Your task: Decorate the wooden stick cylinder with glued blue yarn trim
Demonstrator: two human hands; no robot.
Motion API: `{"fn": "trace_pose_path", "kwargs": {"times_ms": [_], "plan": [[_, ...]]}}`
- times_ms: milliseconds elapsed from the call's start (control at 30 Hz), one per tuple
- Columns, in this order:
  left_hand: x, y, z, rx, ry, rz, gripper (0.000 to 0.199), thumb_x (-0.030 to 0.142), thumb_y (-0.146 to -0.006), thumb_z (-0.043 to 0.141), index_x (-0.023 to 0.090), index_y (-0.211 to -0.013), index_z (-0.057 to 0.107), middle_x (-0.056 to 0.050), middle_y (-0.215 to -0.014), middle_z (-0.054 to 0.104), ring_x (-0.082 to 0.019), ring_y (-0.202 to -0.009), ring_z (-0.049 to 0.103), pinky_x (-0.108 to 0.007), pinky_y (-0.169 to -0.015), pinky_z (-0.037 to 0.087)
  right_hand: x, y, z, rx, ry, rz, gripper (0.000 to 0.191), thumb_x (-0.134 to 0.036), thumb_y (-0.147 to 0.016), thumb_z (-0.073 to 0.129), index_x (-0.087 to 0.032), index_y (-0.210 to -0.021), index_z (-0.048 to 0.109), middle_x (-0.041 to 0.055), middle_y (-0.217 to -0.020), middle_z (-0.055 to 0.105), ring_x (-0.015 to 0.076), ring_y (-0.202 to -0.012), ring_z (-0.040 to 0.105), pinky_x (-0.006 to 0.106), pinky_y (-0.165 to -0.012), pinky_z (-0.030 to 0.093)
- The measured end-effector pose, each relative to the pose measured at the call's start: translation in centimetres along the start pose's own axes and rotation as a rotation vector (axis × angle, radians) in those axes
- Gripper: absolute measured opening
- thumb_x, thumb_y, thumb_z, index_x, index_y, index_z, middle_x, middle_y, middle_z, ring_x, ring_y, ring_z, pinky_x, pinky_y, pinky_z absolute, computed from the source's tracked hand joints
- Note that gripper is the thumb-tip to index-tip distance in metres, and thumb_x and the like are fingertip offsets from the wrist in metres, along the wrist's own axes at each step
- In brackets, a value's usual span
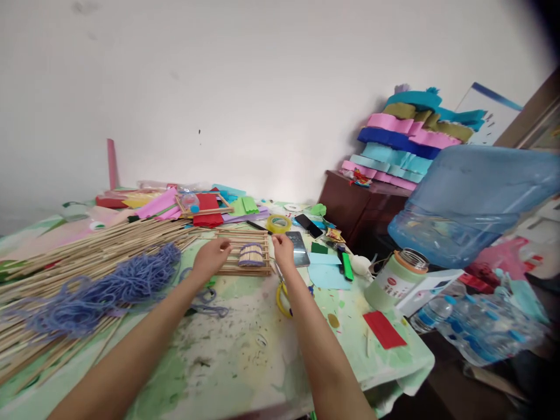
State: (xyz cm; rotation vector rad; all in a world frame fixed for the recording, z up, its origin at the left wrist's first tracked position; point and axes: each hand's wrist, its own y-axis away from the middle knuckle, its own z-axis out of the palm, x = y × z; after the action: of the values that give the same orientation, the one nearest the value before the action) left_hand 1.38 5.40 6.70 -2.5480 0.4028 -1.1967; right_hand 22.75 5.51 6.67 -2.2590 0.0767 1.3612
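A small rectangular frame of thin wooden sticks [223, 270] lies on the table in front of me. On it sits a little curved panel of pale sticks [251, 254] with purple yarn along its edges. My left hand [212, 255] is closed at the frame's left side, thumb and fingers pinched over its sticks. Just beyond the right edge, my right hand [284, 251] is also closed, its fingertips pressed together; whatever they hold is too small to make out. Yellow-handled scissors [282, 298] lie partly behind my right forearm.
Long sticks [100, 245] and a tangle of purple yarn [109, 289] cover the table's left. Tape [279, 223], a phone [308, 226] and a green marker [347, 266] lie behind and right. A green thermos [396, 280] stands near the right edge, beside a large water jug [472, 198].
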Motion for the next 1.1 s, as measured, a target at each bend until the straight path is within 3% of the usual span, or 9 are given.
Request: {"fn": "trace_pose_path", "kwargs": {"times_ms": [67,167,233,267,367,467,633,867,1100], "plan": [[1.0,2.6,-1.0,-0.027,0.002,0.109,0.024,0.037,-0.077,0.054,0.019,-0.091,0.063,-0.006,-0.089,0.068,-0.021,-0.084,0.06,-0.032,-0.077,0.046,-1.4,3.4,-0.8,0.022,-0.029,-0.009,0.021,-0.024,-0.081,0.045,-0.016,-0.083,0.064,0.0065,-0.085,0.066,0.0173,-0.079,0.057,0.028,-0.075,0.042],[2.3,7.1,-1.1,-0.147,-0.123,0.676,0.016,0.028,-0.082,0.053,0.019,-0.093,0.061,-0.007,-0.094,0.067,-0.02,-0.094,0.058,-0.034,-0.088,0.043,-3.2,9.1,-0.9,-0.104,-0.151,-0.058,0.019,-0.027,-0.08,0.049,-0.017,-0.084,0.065,0.0048,-0.083,0.066,0.0164,-0.077,0.057,0.026,-0.072,0.042],[2.6,9.6,-0.6,-0.219,-0.251,0.891,0.013,0.019,-0.083,0.051,0.02,-0.088,0.062,-0.006,-0.09,0.067,-0.02,-0.097,0.058,-0.035,-0.091,0.04,-3.8,12.1,-0.6,-0.188,-0.11,-0.062,0.018,-0.029,-0.08,0.052,-0.016,-0.081,0.065,0.0042,-0.079,0.065,0.0156,-0.073,0.055,0.026,-0.068,0.04],[2.6,10.4,-0.3,-0.218,-0.297,0.926,0.016,0.015,-0.083,0.048,0.021,-0.088,0.062,-0.005,-0.088,0.067,-0.02,-0.099,0.057,-0.036,-0.093,0.038,-3.9,13.0,-0.3,-0.251,-0.087,-0.056,0.022,-0.031,-0.082,0.049,-0.016,-0.074,0.064,0.0028,-0.071,0.062,0.0146,-0.067,0.053,0.025,-0.064,0.038],[2.2,11.6,0.3,-0.196,-0.34,0.901,0.02,0.011,-0.083,0.046,0.023,-0.087,0.062,-0.004,-0.089,0.067,-0.019,-0.107,0.053,-0.04,-0.101,0.029,-3.6,14.4,0.4,-0.356,-0.205,0.064,0.032,-0.035,-0.083,0.046,-0.016,-0.06,0.057,-0.0004,-0.056,0.052,0.0124,-0.056,0.045,0.024,-0.055,0.034],[2.0,11.5,0.1,-0.217,-0.313,0.823,0.014,0.017,-0.082,0.05,0.024,-0.085,0.062,-0.002,-0.093,0.067,-0.02,-0.115,0.048,-0.044,-0.106,0.019,-3.0,14.5,0.7,-0.388,-0.432,0.178,0.022,-0.035,-0.076,0.055,-0.017,-0.066,0.061,-0.0006,-0.06,0.055,0.0127,-0.057,0.047,0.025,-0.057,0.037],[2.5,11.3,-0.4,-0.296,-0.308,0.806,0.01,0.02,-0.081,0.053,0.024,-0.083,0.061,0.0,-0.117,0.062,-0.022,-0.127,0.037,-0.046,-0.108,0.01,-2.7,14.4,0.2,-0.285,-0.642,0.27,0.012,-0.029,-0.07,0.063,-0.018,-0.068,0.066,0.0012,-0.068,0.062,0.0149,-0.067,0.053,0.028,-0.069,0.042],[2.3,11.5,-0.2,-0.304,-0.325,0.832,0.012,0.02,-0.084,0.049,0.024,-0.084,0.061,0.002,-0.124,0.059,-0.02,-0.131,0.032,-0.043,-0.11,0.004,-2.0,14.5,0.1,-0.208,-0.646,0.296,0.013,-0.029,-0.073,0.062,-0.018,-0.068,0.066,0.0004,-0.068,0.062,0.0132,-0.066,0.052,0.026,-0.07,0.041],[1.6,11.6,0.1,-0.31,-0.371,0.858,0.017,0.014,-0.085,0.048,0.023,-0.078,0.06,0.001,-0.11,0.066,-0.018,-0.13,0.035,-0.043,-0.111,0.002,-2.7,14.5,-0.2,-0.319,-0.589,0.261,0.013,-0.029,-0.068,0.065,-0.017,-0.064,0.064,0.0014,-0.068,0.059,0.0136,-0.065,0.05,0.026,-0.066,0.04]]}}
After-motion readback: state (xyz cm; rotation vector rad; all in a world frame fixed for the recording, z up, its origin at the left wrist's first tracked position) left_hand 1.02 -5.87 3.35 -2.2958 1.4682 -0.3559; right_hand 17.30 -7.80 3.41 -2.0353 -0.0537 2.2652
